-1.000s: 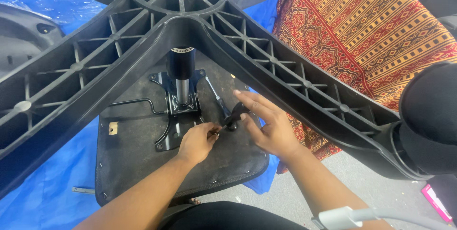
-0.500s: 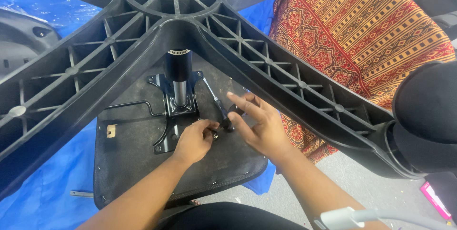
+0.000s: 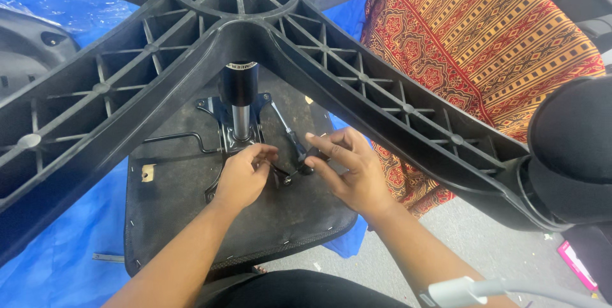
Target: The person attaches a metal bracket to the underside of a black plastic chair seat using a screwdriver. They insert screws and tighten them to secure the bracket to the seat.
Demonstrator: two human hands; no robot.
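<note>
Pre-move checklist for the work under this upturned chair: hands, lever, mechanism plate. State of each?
1. Left hand at the mechanism plate, fingers curled by its edge: ok.
2. Right hand pinching the black lever handle: ok.
3. Small fastener between the fingertips: cannot tell, too small.
4. Gas cylinder upright in the plate: ok.
5. Chair base spokes overhead, partly blocking the view: not ok.
6. Seat underside lying flat on the blue tarp: ok.

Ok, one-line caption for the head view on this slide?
Under an upturned office chair's star base, the left hand and right hand meet at a black lever beside the gas cylinder.
</note>
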